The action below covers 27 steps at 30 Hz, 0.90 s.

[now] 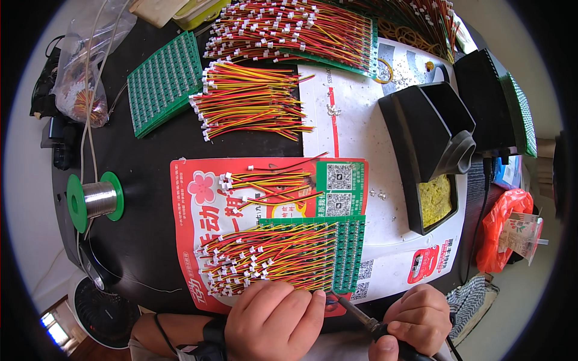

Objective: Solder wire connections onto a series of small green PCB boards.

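My right hand [419, 322] is wrapped round the dark handle of a soldering iron [360, 314]. The iron's tip reaches the lower edge of a green circuit board panel [348, 253]. Rows of red, yellow and black wires [289, 249] with white connectors run leftward from that panel. My left hand [274, 319] is closed at the panel's lower edge, over the wire ends; its fingertips are hidden, so what they pinch does not show. Above the panel, a small loose bunch of connector wires [277, 183] lies on a red printed sheet [186, 240].
A solder spool [99, 200] with green flanges stands at left. Right of the sheet sits a black iron stand [415, 132] with a yellow sponge [436, 204]. Farther back are stacked green panels [165, 84], a wire pile [253, 99] and wired boards [301, 30]. An orange bag [497, 234] lies at right.
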Available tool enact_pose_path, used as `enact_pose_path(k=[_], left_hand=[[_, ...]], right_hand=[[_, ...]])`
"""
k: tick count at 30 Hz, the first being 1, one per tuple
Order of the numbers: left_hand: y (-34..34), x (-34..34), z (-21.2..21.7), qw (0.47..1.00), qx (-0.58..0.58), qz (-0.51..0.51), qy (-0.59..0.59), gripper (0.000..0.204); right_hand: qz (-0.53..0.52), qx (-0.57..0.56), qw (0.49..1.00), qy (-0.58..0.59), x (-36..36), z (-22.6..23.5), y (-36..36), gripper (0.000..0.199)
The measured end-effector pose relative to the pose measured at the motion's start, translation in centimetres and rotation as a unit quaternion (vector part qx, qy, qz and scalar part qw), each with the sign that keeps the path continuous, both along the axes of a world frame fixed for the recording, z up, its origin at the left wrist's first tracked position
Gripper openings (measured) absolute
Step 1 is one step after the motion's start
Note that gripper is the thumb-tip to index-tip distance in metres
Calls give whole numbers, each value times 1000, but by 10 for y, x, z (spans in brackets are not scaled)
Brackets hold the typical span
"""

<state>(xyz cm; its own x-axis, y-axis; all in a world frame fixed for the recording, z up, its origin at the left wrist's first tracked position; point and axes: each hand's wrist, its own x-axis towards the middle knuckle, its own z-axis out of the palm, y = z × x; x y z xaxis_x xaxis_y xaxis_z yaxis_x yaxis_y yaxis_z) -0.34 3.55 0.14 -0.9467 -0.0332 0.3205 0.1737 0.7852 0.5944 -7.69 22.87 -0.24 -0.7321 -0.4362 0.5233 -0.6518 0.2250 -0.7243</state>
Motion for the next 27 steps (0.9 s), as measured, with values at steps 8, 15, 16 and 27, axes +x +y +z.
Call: enact_pose_path(k=[8, 15, 16, 27], left_hand=[[-1, 0, 0, 1000, -2, -4, -2, 13], [0, 0, 0, 1000, -2, -5, -4, 13], [0, 0, 0, 1000, -2, -5, -4, 13], [-4, 0, -3, 999, -10, -45, -21, 19]], right_hand=[[23, 4, 1000, 8, -2, 0, 0, 21], [97, -89, 991, 24, -17, 7, -8, 14], [97, -90, 991, 24, -17, 7, -8, 14], [10, -166, 984, 69, -13, 1, -15, 18]])
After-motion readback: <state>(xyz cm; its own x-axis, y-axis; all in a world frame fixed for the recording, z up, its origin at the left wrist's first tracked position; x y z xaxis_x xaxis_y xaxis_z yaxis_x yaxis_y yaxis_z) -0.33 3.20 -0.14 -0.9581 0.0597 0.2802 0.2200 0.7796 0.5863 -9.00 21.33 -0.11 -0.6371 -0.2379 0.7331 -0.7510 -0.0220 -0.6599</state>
